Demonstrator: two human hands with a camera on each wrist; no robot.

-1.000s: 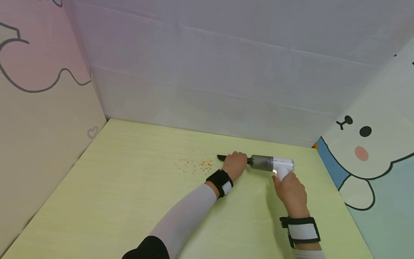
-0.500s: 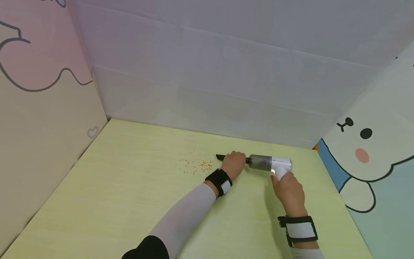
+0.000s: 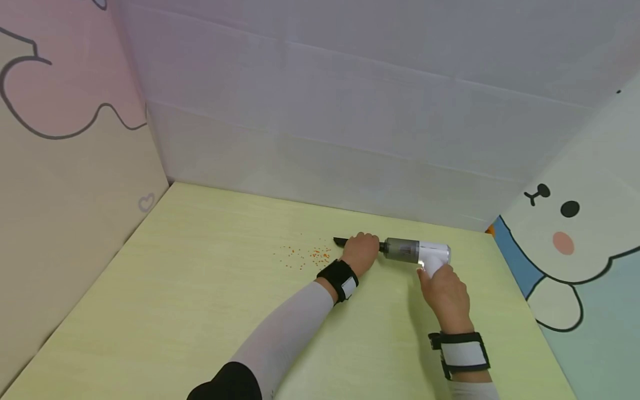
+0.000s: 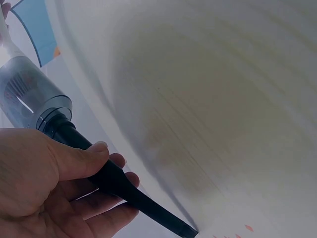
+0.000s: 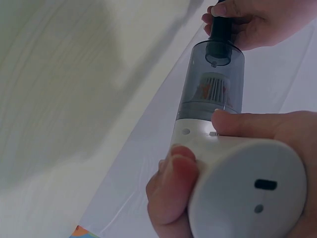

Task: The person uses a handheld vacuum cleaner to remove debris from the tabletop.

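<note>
White vacuum [image 3: 405, 250] — right hand [image 3: 448, 295] grips its handle [image 3: 434, 268].

A booth-like space: cartoon-printed side walls [image 3: 70, 200] flank a yellow tabletop [image 3: 200, 278].

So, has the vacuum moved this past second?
Yes, in the head view: the handheld vacuum shifted slightly left, away from the table's far right corner.
</note>
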